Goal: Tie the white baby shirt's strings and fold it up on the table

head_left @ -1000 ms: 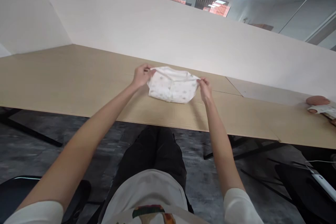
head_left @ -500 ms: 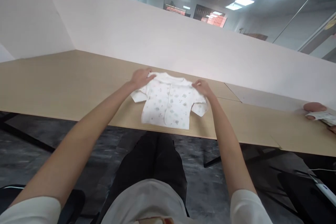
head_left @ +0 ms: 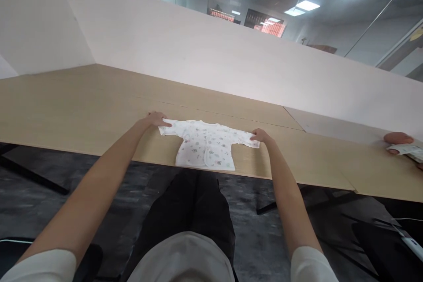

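A small white printed shirt (head_left: 206,145) is laid out flat at the centre of the frame, its hem placed close to the near edge of the worktop (head_left: 82,110) and its sleeves spread to either side. The cuff at the left is pinched by the fingers of the left hand (head_left: 155,119), and the cuff at the right is gripped by those of the right hand (head_left: 261,135), thumb laid over the cloth. At the right edge of the frame, a rounded pinkish object (head_left: 398,138) is seen beside some white cloth (head_left: 405,149).

The shirt can be judged very light, soft and limp, hardly slippery and not fragile, though easily creased or dragged askew. Its shape will not be held by itself, so it is best taken at two spread points, such as both cuffs, the shoulders or the hem corners, with only a gentle pull applied
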`<action>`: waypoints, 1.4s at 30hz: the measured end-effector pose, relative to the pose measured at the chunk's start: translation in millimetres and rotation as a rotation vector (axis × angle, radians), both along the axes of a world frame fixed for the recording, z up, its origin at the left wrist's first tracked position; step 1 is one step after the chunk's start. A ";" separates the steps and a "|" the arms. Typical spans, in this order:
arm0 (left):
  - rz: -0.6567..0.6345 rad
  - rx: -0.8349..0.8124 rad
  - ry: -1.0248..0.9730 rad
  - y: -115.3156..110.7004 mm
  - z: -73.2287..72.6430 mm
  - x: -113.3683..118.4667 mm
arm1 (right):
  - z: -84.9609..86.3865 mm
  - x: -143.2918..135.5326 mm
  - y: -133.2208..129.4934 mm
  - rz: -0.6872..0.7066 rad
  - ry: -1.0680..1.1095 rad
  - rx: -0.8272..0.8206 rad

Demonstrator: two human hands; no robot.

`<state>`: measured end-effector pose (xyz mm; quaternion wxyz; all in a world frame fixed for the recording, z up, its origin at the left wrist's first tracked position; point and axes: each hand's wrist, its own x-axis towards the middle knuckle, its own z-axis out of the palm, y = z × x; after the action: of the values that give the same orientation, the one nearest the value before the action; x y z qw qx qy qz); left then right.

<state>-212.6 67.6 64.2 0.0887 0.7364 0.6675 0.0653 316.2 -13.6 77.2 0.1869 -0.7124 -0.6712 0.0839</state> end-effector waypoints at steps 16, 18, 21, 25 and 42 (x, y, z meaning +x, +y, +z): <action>-0.324 0.411 -0.076 -38.7 -9.8 152.9 | -10.3 -148.8 14.0 0.041 -0.225 0.038; -0.211 0.333 -0.152 -42.7 -21.7 187.2 | -22.2 -185.2 20.3 0.112 -0.153 0.016; -0.020 0.227 -0.248 -46.4 -38.2 212.7 | -39.9 -216.6 27.7 0.097 -0.062 -0.001; -0.002 0.299 -0.297 -48.3 -52.6 211.8 | -56.1 -219.6 33.2 0.033 0.031 0.057; 0.037 0.288 -0.265 -48.0 -55.4 211.9 | -85.2 -207.3 45.6 0.001 0.333 0.307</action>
<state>-0.6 19.6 8.8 0.0682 0.7140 0.6473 0.2580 108.9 32.0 -8.0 0.4011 -0.6518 -0.6363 0.0973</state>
